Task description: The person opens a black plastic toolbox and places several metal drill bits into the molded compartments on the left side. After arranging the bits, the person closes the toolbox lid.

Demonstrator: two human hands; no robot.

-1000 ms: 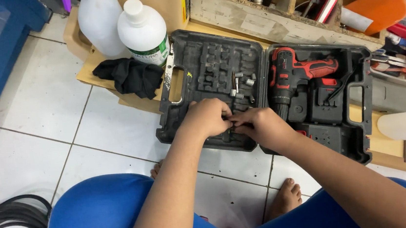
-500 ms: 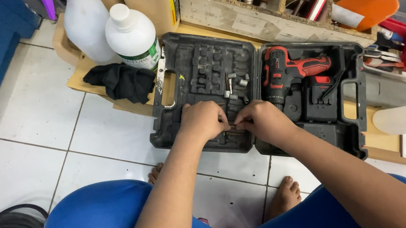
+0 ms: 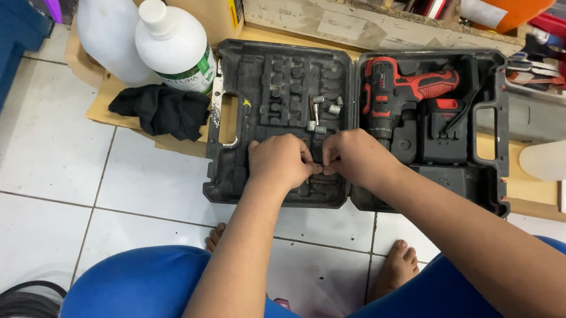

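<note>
An open black tool case [image 3: 230,177] lies on the floor in front of me. Its right half holds a red and black cordless drill [image 3: 400,91]. Several small silver bits [image 3: 323,108] sit in the left half's moulded slots. My left hand [image 3: 280,162] and my right hand [image 3: 354,156] meet over the lower middle of the case, fingertips pinched together on a small dark piece I cannot make out. My blue-clad knees and bare feet are below the case.
Two white plastic bottles [image 3: 174,46] and a black cloth [image 3: 162,108] lie left of the case on cardboard. A wooden crate [image 3: 352,16] of tools stands behind it. Orange and red items sit far right. A black hose coil [image 3: 10,316] lies at bottom left.
Both hands stay pinched together over the case, with only small finger motion. The view has shifted slightly, so the case sits a little lower in frame.
</note>
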